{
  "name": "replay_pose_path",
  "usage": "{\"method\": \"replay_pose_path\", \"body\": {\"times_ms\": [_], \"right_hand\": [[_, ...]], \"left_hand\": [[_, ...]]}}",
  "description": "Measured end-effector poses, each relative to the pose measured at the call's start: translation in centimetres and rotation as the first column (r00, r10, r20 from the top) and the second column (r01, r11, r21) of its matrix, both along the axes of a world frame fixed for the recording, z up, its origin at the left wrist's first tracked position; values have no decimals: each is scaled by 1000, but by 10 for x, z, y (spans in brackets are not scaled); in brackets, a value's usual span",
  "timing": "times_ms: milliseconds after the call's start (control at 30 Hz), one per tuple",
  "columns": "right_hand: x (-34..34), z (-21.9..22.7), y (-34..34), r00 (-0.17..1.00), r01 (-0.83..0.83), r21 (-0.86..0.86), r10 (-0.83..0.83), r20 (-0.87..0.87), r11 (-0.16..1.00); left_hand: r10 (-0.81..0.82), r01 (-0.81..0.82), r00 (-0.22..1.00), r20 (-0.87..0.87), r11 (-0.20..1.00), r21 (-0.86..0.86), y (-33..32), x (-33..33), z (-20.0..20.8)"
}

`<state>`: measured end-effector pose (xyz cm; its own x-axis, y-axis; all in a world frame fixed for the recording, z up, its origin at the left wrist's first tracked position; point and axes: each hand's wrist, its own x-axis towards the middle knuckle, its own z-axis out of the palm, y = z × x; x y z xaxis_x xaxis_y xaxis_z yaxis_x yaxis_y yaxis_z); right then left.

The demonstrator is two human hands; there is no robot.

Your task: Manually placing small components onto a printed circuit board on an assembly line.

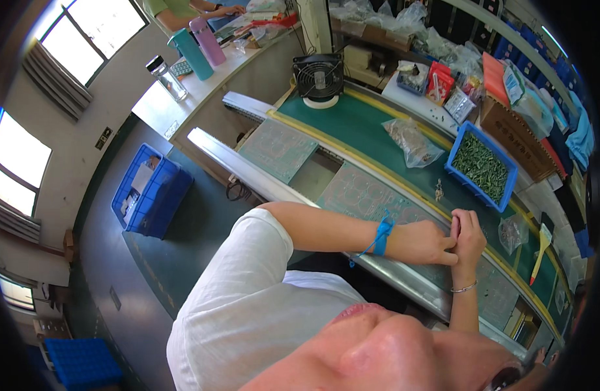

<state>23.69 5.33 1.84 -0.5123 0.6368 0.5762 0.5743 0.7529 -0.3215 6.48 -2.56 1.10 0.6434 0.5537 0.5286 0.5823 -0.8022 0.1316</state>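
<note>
My left hand (422, 242), with a blue strap round its wrist, meets my right hand (468, 236), which wears a silver bracelet. The fingers of both are bent and pressed together at the fingertips. Anything pinched between them is too small or hidden to make out. Below them runs a row of flat printed circuit boards (358, 190) lying between metal rails (244, 163). Just beyond my hands is a small cluster of metal-looking parts (439, 190). To its right, a blue bin (472, 189) is filled with green components (481, 163).
A clear plastic bag (414, 141), a black fan (318, 78) and a yellow-handled brush (542, 247) lie or stand along the green worktop (365, 124). Bottles, one teal (193, 55), stand on a far-left table. A blue crate (166, 207) is on the floor. Another person (173, 14) works at the back.
</note>
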Motion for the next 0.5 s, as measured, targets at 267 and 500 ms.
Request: {"method": "replay_pose_path", "body": {"times_ms": [267,500], "right_hand": [[5,-10,9,999,-2,46,0,44,999],[4,-7,8,999,-13,71,11,31,997]], "left_hand": [[-52,52,999,1,998,-40,1,1,-4],[-95,96,995,24,995,-37,1,6,-3]]}}
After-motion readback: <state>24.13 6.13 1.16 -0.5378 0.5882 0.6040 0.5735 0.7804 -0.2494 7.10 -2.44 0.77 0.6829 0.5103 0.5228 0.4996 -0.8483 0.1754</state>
